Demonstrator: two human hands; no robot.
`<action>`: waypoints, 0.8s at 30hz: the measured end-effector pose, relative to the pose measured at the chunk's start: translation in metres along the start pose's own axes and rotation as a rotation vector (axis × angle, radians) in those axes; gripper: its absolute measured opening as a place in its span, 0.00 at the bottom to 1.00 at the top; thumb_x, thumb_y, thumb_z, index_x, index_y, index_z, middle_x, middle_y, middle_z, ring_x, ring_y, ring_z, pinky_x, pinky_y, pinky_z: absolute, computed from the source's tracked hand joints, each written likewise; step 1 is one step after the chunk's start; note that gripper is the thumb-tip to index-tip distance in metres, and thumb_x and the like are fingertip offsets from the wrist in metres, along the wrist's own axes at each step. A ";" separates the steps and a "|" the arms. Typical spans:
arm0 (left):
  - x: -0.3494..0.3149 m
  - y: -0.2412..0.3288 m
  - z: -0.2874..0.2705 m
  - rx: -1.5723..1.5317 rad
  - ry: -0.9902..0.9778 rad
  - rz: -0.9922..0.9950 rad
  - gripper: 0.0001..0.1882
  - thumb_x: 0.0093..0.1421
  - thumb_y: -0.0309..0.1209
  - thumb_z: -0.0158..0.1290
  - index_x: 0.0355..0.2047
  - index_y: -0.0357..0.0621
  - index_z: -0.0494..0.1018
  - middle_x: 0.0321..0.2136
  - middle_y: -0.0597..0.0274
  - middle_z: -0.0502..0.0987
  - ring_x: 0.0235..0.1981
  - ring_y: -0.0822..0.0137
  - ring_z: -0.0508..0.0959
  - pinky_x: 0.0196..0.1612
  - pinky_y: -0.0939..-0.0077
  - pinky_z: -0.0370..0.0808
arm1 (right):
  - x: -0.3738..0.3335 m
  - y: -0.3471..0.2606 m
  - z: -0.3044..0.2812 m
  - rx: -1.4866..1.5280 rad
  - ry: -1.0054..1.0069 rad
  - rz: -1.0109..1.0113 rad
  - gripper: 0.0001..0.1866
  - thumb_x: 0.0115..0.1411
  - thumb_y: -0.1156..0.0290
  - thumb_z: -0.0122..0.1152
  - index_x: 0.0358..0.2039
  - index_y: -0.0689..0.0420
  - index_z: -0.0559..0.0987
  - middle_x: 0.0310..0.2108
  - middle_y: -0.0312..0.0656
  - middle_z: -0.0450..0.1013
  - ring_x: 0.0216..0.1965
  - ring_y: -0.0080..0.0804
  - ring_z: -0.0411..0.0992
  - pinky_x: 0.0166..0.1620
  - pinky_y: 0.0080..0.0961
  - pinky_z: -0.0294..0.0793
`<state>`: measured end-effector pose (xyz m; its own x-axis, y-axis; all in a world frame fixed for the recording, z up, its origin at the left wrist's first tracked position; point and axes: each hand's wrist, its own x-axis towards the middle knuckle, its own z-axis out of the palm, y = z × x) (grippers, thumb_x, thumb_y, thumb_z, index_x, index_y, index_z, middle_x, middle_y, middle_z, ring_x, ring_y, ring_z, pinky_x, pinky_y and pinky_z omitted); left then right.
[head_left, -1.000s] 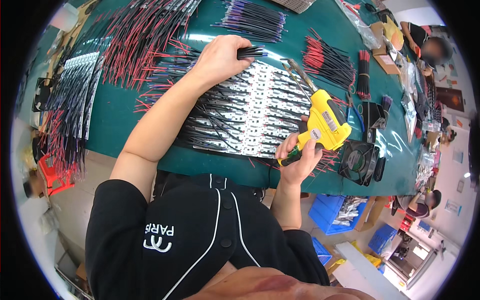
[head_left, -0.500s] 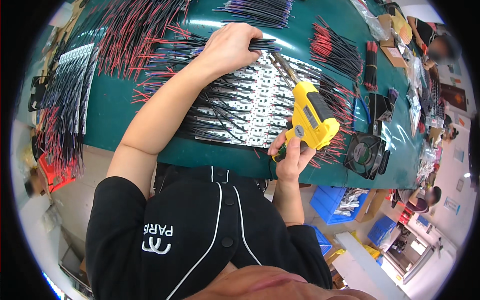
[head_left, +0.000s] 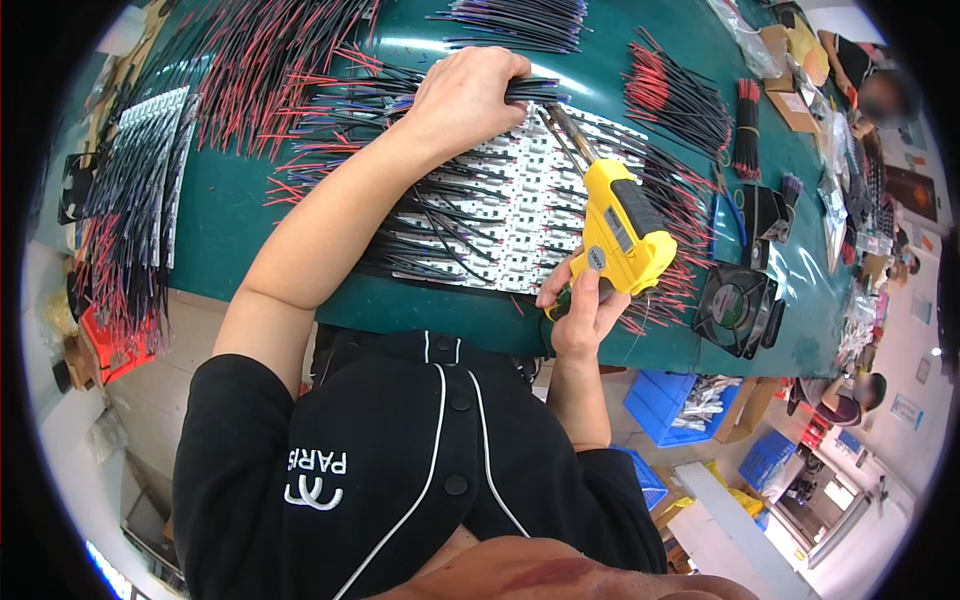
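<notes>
My left hand [head_left: 468, 98] is closed on black wires [head_left: 535, 90] at the far edge of a white circuit board panel [head_left: 515, 215]. My right hand [head_left: 580, 320] grips a yellow soldering gun [head_left: 630, 225] with a black top, its thumb toward me. The gun's long metal tip [head_left: 566, 135] slants up and left to the panel's far edge, close to the wire ends beside my left fingers. Rows of black wires with red ends stick out from both sides of the panel. Exactly where tip and wire meet is too small to make out.
Loose red and black wires [head_left: 260, 80] lie at the far left, above a second wired panel [head_left: 150, 150]. More wire bundles [head_left: 680, 95] lie at the far right. Near the table's right edge stand a black fan [head_left: 735, 310] and blue-handled pliers [head_left: 727, 205]. Below is a blue bin [head_left: 660, 405].
</notes>
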<state>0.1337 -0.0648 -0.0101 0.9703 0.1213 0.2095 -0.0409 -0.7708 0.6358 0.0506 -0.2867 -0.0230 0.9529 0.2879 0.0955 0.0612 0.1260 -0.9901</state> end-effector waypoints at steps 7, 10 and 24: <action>-0.001 0.000 0.005 0.015 0.025 0.003 0.16 0.42 0.29 0.58 0.33 0.36 0.73 0.32 0.51 0.76 0.35 0.51 0.75 0.39 0.64 0.71 | 0.002 0.000 0.001 -0.009 0.001 0.000 0.12 0.62 0.68 0.43 0.36 0.67 0.64 0.17 0.41 0.63 0.13 0.24 0.62 0.16 0.18 0.63; -0.001 0.001 0.006 0.026 0.053 0.012 0.16 0.41 0.29 0.59 0.33 0.37 0.73 0.32 0.51 0.76 0.35 0.52 0.75 0.40 0.64 0.71 | 0.002 0.001 0.000 -0.007 -0.003 -0.015 0.13 0.62 0.68 0.43 0.37 0.67 0.64 0.17 0.41 0.63 0.13 0.24 0.62 0.16 0.18 0.63; 0.002 0.003 0.003 0.036 -0.015 -0.037 0.16 0.42 0.29 0.58 0.32 0.35 0.74 0.30 0.50 0.76 0.35 0.50 0.75 0.40 0.64 0.70 | 0.001 -0.004 -0.002 0.029 -0.018 0.019 0.19 0.62 0.65 0.44 0.46 0.70 0.63 0.18 0.41 0.64 0.12 0.22 0.61 0.16 0.17 0.63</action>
<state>0.1361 -0.0689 -0.0100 0.9745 0.1409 0.1747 0.0035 -0.7878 0.6159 0.0517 -0.2893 -0.0196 0.9484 0.3072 0.0790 0.0344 0.1479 -0.9884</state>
